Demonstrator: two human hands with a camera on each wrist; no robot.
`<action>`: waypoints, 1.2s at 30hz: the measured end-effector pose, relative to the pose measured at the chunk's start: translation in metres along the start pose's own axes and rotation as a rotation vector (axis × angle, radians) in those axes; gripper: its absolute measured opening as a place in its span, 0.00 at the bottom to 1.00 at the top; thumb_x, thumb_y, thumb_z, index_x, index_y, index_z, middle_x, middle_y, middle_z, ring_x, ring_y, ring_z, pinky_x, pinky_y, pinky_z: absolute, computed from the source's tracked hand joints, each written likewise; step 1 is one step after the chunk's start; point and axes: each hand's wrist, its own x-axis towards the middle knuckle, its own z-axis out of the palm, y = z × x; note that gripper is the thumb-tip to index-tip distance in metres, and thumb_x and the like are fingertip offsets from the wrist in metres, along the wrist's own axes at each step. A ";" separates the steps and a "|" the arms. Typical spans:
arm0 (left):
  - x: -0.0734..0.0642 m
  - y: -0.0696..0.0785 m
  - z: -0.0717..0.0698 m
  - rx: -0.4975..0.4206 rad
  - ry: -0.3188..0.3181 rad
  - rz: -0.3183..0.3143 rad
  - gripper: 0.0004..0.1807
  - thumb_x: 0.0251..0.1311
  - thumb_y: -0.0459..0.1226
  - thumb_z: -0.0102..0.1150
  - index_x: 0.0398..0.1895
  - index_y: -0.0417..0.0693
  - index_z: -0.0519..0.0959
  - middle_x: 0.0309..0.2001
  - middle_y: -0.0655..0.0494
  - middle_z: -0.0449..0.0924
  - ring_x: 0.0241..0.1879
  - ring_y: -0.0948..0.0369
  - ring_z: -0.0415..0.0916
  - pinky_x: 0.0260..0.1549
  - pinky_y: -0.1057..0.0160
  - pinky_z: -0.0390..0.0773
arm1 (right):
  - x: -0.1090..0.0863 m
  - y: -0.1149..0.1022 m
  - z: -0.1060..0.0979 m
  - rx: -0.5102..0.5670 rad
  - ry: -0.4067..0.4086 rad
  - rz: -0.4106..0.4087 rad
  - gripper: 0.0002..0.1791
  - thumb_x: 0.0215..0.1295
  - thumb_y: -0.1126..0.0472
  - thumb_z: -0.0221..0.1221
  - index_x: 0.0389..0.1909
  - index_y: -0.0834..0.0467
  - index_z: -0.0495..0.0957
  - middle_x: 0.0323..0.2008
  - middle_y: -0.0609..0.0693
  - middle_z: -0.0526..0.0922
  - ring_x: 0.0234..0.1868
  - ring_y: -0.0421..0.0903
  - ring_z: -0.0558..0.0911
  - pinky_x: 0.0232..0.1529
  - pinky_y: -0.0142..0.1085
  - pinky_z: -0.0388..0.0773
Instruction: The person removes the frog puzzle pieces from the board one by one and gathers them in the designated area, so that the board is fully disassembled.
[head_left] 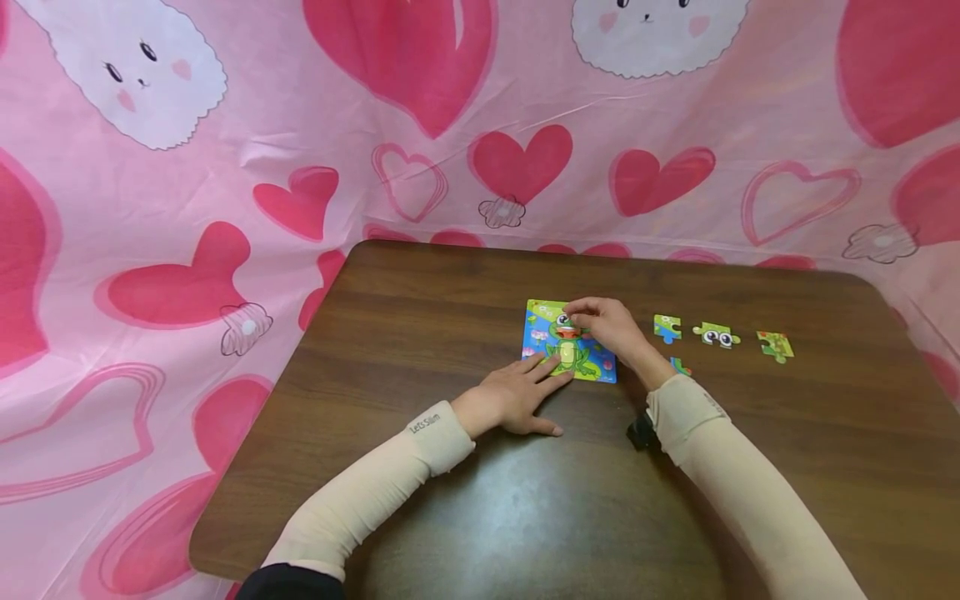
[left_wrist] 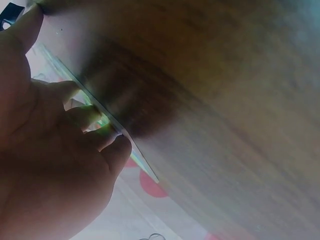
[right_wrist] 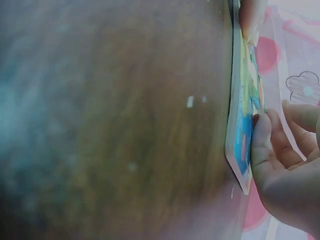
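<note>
A square frog jigsaw puzzle (head_left: 536, 317) in green and blue lies on the table, with the frog's red mouth and green body showing. My left hand (head_left: 517, 395) rests at its lower left edge, fingers spread and fingertips on the board; the left wrist view shows the fingers (left_wrist: 117, 152) along the board's edge. Over the puzzle's upper right part is my right hand (head_left: 611, 325), thumb and fingers curled together to pinch a puzzle piece near the frog's face, largely hidden by the fingers. In the right wrist view the thumb (right_wrist: 261, 145) lies close against the board's blue side (right_wrist: 243, 140).
Several loose pieces lie right of the puzzle: a blue-green one (head_left: 666, 328), one with two cartoon eyes (head_left: 717, 336), a green-brown one (head_left: 775, 345), and another (head_left: 678, 367) partly behind the right wrist. The brown wooden table (head_left: 420, 300) stands before a pink heart-printed cloth (head_left: 450, 183).
</note>
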 end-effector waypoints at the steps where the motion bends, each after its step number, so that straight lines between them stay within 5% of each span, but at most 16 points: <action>1: 0.000 0.000 0.000 0.001 -0.001 0.001 0.48 0.66 0.69 0.47 0.83 0.70 0.41 0.84 0.62 0.32 0.83 0.57 0.32 0.79 0.55 0.51 | -0.001 0.000 0.000 -0.002 -0.001 -0.004 0.18 0.78 0.60 0.53 0.62 0.58 0.78 0.61 0.59 0.81 0.56 0.55 0.82 0.53 0.47 0.83; 24: 0.001 0.000 -0.002 -0.010 0.001 0.004 0.48 0.66 0.69 0.48 0.83 0.71 0.42 0.84 0.62 0.33 0.83 0.57 0.34 0.78 0.54 0.52 | -0.002 0.003 -0.001 -0.088 -0.015 -0.092 0.19 0.73 0.69 0.52 0.62 0.58 0.79 0.63 0.61 0.79 0.52 0.59 0.81 0.38 0.37 0.75; 32: 0.001 0.000 -0.002 -0.005 0.012 0.010 0.48 0.66 0.69 0.49 0.83 0.70 0.42 0.84 0.62 0.35 0.83 0.57 0.35 0.79 0.55 0.52 | -0.002 0.005 -0.001 -0.125 0.009 -0.074 0.19 0.72 0.68 0.54 0.60 0.57 0.80 0.62 0.60 0.80 0.42 0.54 0.79 0.38 0.37 0.74; 36: -0.001 0.000 -0.002 -0.003 0.007 0.005 0.48 0.66 0.69 0.48 0.83 0.70 0.42 0.84 0.62 0.34 0.83 0.57 0.34 0.79 0.55 0.51 | -0.002 0.006 -0.001 -0.074 0.001 -0.056 0.19 0.73 0.68 0.54 0.62 0.57 0.79 0.63 0.60 0.79 0.48 0.54 0.80 0.43 0.37 0.77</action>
